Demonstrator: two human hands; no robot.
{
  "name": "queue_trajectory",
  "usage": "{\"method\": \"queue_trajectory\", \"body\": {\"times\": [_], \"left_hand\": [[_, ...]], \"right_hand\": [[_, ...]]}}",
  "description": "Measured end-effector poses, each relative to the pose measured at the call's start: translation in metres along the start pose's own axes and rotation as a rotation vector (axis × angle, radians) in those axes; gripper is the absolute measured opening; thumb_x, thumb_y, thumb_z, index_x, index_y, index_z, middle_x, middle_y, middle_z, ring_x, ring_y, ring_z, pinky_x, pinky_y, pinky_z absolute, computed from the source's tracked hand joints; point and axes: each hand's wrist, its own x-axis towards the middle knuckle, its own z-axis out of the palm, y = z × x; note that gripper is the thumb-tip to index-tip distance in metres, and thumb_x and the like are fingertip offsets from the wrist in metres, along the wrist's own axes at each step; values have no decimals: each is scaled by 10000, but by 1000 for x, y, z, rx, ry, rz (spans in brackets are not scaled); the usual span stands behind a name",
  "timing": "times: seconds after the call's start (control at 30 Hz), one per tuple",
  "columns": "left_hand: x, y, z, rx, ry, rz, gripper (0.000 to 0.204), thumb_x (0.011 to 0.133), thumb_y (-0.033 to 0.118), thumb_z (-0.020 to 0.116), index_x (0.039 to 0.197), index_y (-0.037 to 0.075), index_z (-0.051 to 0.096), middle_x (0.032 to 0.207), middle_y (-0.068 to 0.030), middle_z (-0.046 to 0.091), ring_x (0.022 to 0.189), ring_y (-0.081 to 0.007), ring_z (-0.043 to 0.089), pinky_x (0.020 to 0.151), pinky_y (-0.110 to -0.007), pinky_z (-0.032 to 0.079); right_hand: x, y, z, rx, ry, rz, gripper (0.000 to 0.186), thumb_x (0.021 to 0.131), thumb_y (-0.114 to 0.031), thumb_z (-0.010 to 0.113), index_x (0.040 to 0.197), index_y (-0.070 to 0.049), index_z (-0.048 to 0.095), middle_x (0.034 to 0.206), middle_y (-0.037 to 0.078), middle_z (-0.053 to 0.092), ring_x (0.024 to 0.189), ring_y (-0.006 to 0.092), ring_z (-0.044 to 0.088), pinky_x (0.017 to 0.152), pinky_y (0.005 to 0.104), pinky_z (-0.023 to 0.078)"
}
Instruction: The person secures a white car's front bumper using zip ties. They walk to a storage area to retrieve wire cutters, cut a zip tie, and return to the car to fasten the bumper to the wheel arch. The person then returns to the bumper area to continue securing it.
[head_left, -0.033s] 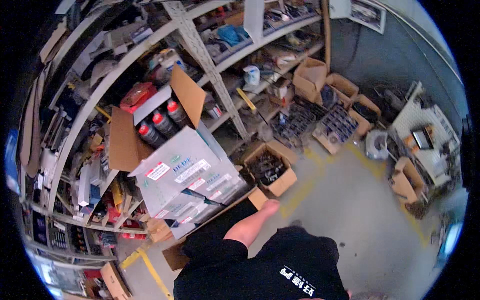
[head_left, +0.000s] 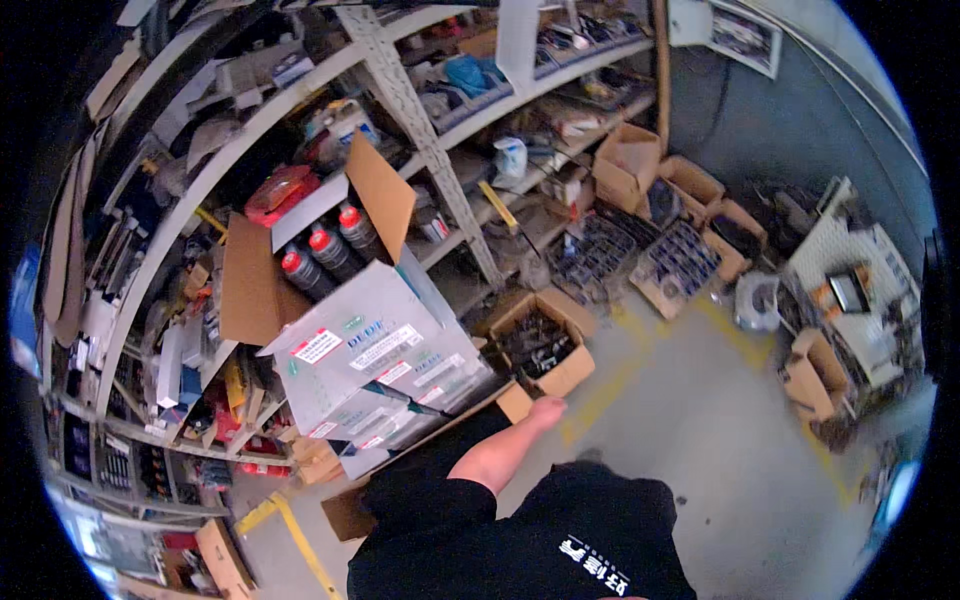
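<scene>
My left hand (head_left: 546, 411) is at the end of a bare forearm, beside a small brown cardboard flap (head_left: 515, 402). Its fingers are too blurred and tucked away to show whether they grip the flap. The flap is at one end of a dark, low area next to my black sleeve. My right hand is out of the picture. Left of my arm stands a large white carton (head_left: 370, 350) with its flaps up. Inside it are several dark bottles with red caps (head_left: 320, 241). Right of the carton sits an open cardboard box (head_left: 560, 365) full of dark parts.
Metal shelving (head_left: 410, 130) packed with mixed goods curves along the left and back. Several open cartons and dark gridded trays (head_left: 678, 258) lie on the floor at the back. A white perforated panel (head_left: 860, 300) and a small carton (head_left: 815, 375) are at the right. Yellow lines (head_left: 300, 545) mark the grey floor.
The view has turned slightly, so the shelves and far boxes sit a little to the right. My left hand has barely moved. A sliver of skin at the lower edge is gone.
</scene>
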Motion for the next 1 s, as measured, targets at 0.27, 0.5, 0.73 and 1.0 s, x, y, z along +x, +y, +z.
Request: {"method": "queue_trajectory", "body": {"times": [0.27, 0.5, 0.73, 1.0], "left_hand": [[47, 119, 13, -154, 144, -101, 295, 885, 239, 627, 1101, 57, 710, 1028, -139, 728, 957, -273, 687, 820, -403, 528], [-53, -23, 61, 548, -97, -386, 526, 896, 479, 529, 1133, 47, 712, 1224, -196, 663, 1145, -359, 628, 977, -413, 486], [-144, 54, 150, 52, 82, -639, 309, 908, 276, 498, 832, 49, 693, 843, -132, 702, 638, -246, 662, 590, -403, 527], [-28, 251, 196, -303, 420, -614, 207, 916, 214, 586, 963, 38, 686, 859, -91, 693, 761, -161, 658, 632, -328, 521]], "right_hand": [[5, -133, 164, -174, -123, -12, 307, 947, -335, 577, 1103, -71, 573, 922, 37, 616, 776, 166, 576, 653, 322, 475], [46, -344, 325, -352, -389, -224, 198, 931, -296, 587, 980, -104, 590, 806, 5, 598, 671, 129, 552, 556, 286, 448], [-1, -527, 476, -533, -746, -449, 99, 930, -199, 600, 947, -102, 607, 785, -1, 599, 653, 107, 555, 533, 251, 433], [126, -588, 496, -720, -726, -385, 59, 892, -150, 633, 879, -98, 607, 682, 5, 560, 582, 112, 534, 465, 272, 411]]}}
